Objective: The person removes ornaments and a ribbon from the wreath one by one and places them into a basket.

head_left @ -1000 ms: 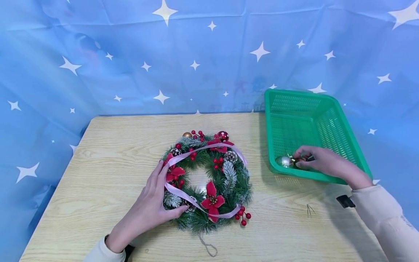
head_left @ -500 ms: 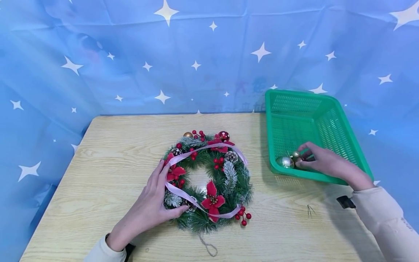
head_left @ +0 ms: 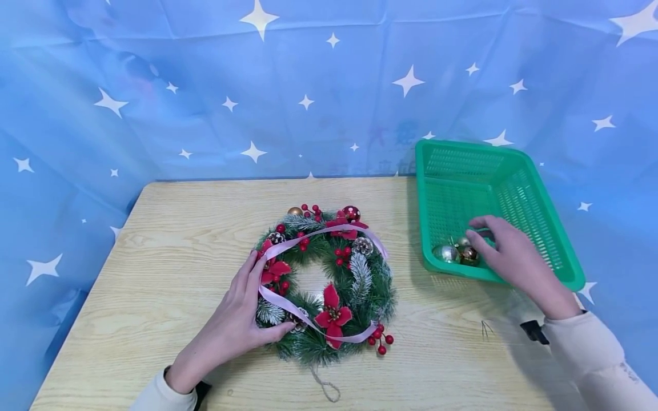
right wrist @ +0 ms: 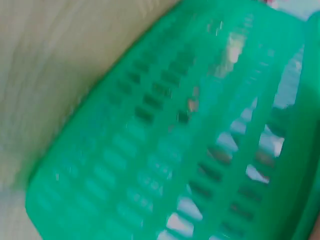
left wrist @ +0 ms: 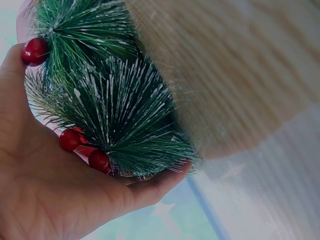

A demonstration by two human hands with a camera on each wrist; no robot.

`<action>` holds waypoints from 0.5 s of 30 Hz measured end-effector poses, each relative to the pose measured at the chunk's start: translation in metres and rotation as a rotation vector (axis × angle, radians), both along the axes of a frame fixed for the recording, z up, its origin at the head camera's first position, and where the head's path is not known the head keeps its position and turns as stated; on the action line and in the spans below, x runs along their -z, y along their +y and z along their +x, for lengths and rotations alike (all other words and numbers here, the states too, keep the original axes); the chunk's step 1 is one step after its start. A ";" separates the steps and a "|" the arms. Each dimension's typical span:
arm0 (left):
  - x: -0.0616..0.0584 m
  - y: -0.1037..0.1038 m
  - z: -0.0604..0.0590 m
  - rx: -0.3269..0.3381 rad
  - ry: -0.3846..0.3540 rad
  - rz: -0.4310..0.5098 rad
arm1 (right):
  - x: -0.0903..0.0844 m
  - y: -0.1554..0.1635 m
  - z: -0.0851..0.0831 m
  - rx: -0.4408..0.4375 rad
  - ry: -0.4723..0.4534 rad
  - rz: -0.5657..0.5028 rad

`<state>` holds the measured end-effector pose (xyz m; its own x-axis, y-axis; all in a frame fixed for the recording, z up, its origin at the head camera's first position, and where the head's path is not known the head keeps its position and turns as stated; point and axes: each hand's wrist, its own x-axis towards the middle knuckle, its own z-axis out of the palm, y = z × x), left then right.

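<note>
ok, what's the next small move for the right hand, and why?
Probably pinch the brown bauble: the right hand is over the green basket, its thumb and fingers parted near that bauble and seemingly holding nothing. The left hand grips the wreath, so the right looks free to pick.

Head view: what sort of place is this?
Probably a craft table or staged recording corner: a star-printed blue backdrop hangs behind a wood-grain table, with a decorated wreath and a green basket of baubles.
</note>
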<state>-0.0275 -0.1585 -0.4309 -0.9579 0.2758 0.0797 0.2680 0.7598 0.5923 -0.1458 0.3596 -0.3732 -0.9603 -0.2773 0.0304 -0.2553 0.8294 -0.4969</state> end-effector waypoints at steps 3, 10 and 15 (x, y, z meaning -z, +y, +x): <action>0.000 0.000 0.000 0.004 0.007 0.002 | 0.003 -0.011 0.008 0.035 0.107 -0.048; 0.000 0.000 0.000 0.016 0.008 0.016 | 0.010 -0.039 0.019 -0.046 0.398 -0.217; 0.000 -0.001 0.000 0.007 -0.005 0.025 | 0.018 -0.061 0.023 -0.240 0.536 -0.361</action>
<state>-0.0271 -0.1591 -0.4306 -0.9563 0.2809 0.0815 0.2704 0.7428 0.6125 -0.1227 0.2982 -0.3917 -0.7004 -0.3633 0.6143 -0.6985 0.5258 -0.4854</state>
